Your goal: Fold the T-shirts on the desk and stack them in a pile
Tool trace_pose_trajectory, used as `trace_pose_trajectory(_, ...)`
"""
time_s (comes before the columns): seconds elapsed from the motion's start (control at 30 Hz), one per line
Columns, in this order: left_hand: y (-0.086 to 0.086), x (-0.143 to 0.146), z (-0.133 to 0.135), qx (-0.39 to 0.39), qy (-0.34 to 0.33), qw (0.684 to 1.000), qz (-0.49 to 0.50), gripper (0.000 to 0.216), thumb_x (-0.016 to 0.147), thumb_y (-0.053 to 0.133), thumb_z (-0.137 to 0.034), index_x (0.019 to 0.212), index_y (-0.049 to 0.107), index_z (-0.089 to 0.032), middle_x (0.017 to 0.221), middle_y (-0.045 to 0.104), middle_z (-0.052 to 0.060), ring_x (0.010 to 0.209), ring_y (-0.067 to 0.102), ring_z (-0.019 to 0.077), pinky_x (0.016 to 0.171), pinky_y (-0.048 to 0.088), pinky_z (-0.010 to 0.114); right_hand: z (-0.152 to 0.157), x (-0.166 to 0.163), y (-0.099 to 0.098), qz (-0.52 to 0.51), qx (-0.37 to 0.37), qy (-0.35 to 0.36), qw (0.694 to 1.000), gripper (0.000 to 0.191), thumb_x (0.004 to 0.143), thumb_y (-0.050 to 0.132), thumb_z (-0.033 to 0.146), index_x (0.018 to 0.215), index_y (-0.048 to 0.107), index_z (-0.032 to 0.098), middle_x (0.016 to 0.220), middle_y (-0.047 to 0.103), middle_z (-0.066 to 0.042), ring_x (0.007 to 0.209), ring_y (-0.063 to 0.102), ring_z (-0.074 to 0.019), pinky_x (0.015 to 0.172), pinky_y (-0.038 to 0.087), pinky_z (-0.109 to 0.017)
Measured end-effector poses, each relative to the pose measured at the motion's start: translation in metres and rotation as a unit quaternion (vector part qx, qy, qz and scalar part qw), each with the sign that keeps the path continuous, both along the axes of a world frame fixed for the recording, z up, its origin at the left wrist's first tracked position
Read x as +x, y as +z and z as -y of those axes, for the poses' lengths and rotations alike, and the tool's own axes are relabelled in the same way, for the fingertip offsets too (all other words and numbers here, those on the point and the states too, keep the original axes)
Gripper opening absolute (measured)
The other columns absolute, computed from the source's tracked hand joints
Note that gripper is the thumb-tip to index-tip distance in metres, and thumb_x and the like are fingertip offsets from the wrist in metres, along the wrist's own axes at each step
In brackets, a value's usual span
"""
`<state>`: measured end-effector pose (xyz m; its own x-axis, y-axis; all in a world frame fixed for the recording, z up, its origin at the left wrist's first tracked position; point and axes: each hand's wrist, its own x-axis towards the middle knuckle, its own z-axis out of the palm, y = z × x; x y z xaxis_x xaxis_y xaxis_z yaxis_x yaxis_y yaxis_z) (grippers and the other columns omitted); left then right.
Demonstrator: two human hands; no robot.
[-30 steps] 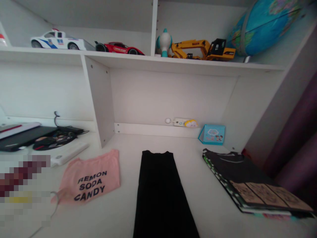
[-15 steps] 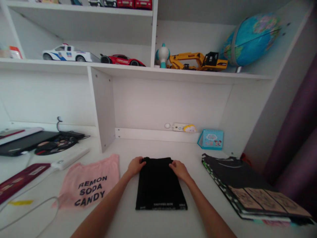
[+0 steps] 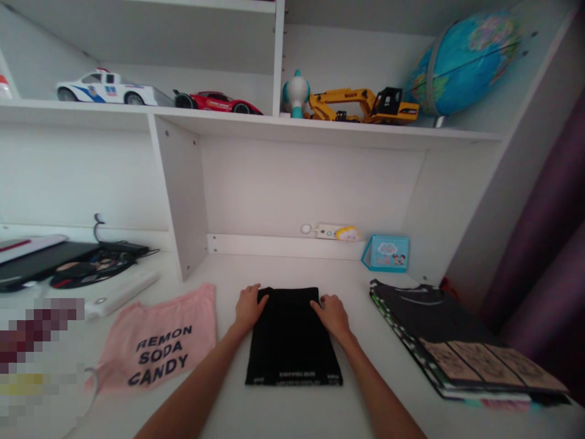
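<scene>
A folded black garment [image 3: 292,335] lies flat on the white desk in front of me, with small pale lettering along its near edge. My left hand [image 3: 249,310] is at its far left corner, thumb on top and fingers bent at the edge. At the far right corner, my right hand [image 3: 333,314] has its thumb on the cloth and its fingers curled by the side. What the fingertips do under the edges is partly hidden. Left of my arm is a pink garment [image 3: 164,335] printed REMON SODA CANDY. A stack of folded clothes [image 3: 457,341], dark on top, sits to the right.
A blue desk calendar [image 3: 388,253] and a power strip [image 3: 329,231] stand at the back. Farther left are a white long object [image 3: 123,292] and dark items with cables [image 3: 95,265]. Toy cars, a yellow excavator [image 3: 365,105] and a globe [image 3: 466,64] occupy the shelf above.
Both hands have shifted slightly along the black garment's far corners, and its far edge looks straighter. The view has tilted down and turned a little.
</scene>
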<state>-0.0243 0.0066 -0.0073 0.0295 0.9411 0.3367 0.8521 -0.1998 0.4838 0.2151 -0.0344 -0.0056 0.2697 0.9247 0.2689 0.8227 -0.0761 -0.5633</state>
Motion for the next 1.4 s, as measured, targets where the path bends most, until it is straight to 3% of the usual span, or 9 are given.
trace_pose_trajectory(0.37,0.015,-0.009,0.005,-0.014,-0.110,0.983,0.148,0.020,0.076,0.051,-0.024,0.093,0.059,-0.017,0.083,0.062,0.003,0.057,0.053,0.0110,0.059,0.042,0.024,0.014,-0.004,0.022,-0.208,0.131,0.096,0.964,0.016,0.067,0.054,0.036,0.071,0.049,0.021,0.059,0.059,0.001,0.056,0.056,-0.0163,0.054,0.042,-0.026)
trace_pose_trajectory(0.5,0.063,0.003,0.011,0.007,-0.166,0.960,0.227,0.025,0.078,0.047,-0.029,0.100,0.051,-0.018,0.089,0.061,0.003,0.052,0.052,0.0083,0.053,0.042,0.022,0.026,0.001,0.076,-0.259,0.222,0.108,0.934,0.026,0.068,0.053,0.038,0.085,0.045,0.021,0.064,0.059,0.001,0.060,0.057,-0.0157,0.058,0.044,-0.026)
trace_pose_trajectory(0.63,0.127,0.010,0.022,0.047,-0.274,0.862,0.424,0.046,0.074,0.055,-0.030,0.115,0.036,-0.022,0.094,0.055,0.002,0.062,0.059,0.0103,0.064,0.047,0.026,0.057,-0.002,0.135,-0.243,0.322,0.104,0.909,0.035,0.072,0.054,0.034,0.104,0.043,0.023,0.079,0.060,0.000,0.070,0.056,-0.0142,0.061,0.043,-0.025)
trace_pose_trajectory(0.73,0.140,-0.005,0.027,0.021,-0.340,0.845,0.412,0.044,0.071,0.057,-0.024,0.112,0.043,-0.020,0.094,0.056,0.003,0.081,0.060,0.0151,0.077,0.045,0.030,0.099,-0.013,0.149,-0.137,0.357,0.152,0.911,0.035,0.075,0.054,0.025,0.108,0.046,0.023,0.088,0.060,-0.002,0.075,0.056,-0.0145,0.066,0.043,-0.026)
trace_pose_trajectory(0.83,0.114,-0.036,0.024,-0.096,-0.373,0.891,0.242,0.027,0.071,0.053,-0.017,0.098,0.054,-0.017,0.099,0.059,0.005,0.087,0.058,0.0167,0.079,0.045,0.030,0.140,-0.019,0.139,-0.037,0.191,0.321,0.927,0.039,0.076,0.052,0.021,0.115,0.048,0.024,0.094,0.061,-0.003,0.081,0.057,-0.0146,0.074,0.044,-0.027)
trace_pose_trajectory(0.93,0.078,-0.059,0.022,-0.146,-0.291,0.943,0.069,0.034,0.069,0.046,-0.008,0.101,0.055,-0.016,0.109,0.058,0.008,0.094,0.056,0.0181,0.085,0.042,0.032,0.155,-0.012,0.119,-0.021,-0.010,0.407,0.913,0.032,0.082,0.047,0.026,0.114,0.054,0.028,0.094,0.064,-0.001,0.084,0.059,-0.0139,0.077,0.044,-0.024)
trace_pose_trajectory(1.07,0.066,-0.040,0.057,-0.058,-0.222,0.972,-0.047,0.034,0.078,0.044,-0.016,0.110,0.054,-0.013,0.114,0.056,0.011,0.106,0.050,0.0209,0.095,0.035,0.033,0.123,0.013,0.082,-0.006,0.008,0.344,0.939,0.030,0.086,0.037,0.021,0.105,0.060,0.023,0.107,0.061,-0.004,0.099,0.055,-0.0166,0.089,0.040,-0.029)
trace_pose_trajectory(1.27,0.079,0.022,0.148,-0.079,-0.411,0.902,-0.107,0.033,0.083,0.046,-0.037,0.113,0.055,-0.026,0.115,0.056,0.006,0.103,0.052,0.0231,0.093,0.035,0.040,0.085,0.034,0.034,0.098,-0.052,0.255,0.961,0.038,0.084,0.040,0.017,0.121,0.051,0.018,0.123,0.052,-0.008,0.116,0.043,-0.0212,0.098,0.032,-0.035)
trace_pose_trajectory(1.4,0.067,0.021,0.140,-0.077,-0.347,0.921,-0.161,0.026,0.086,0.042,-0.033,0.104,0.059,-0.027,0.116,0.057,0.006,0.110,0.048,0.0259,0.099,0.014,0.060,0.117,0.020,0.029,0.186,-0.081,0.168,0.965,0.034,0.086,0.040,0.021,0.115,0.056,0.013,0.112,0.059,-0.013,0.100,0.052,-0.0280,0.086,0.042,-0.040)
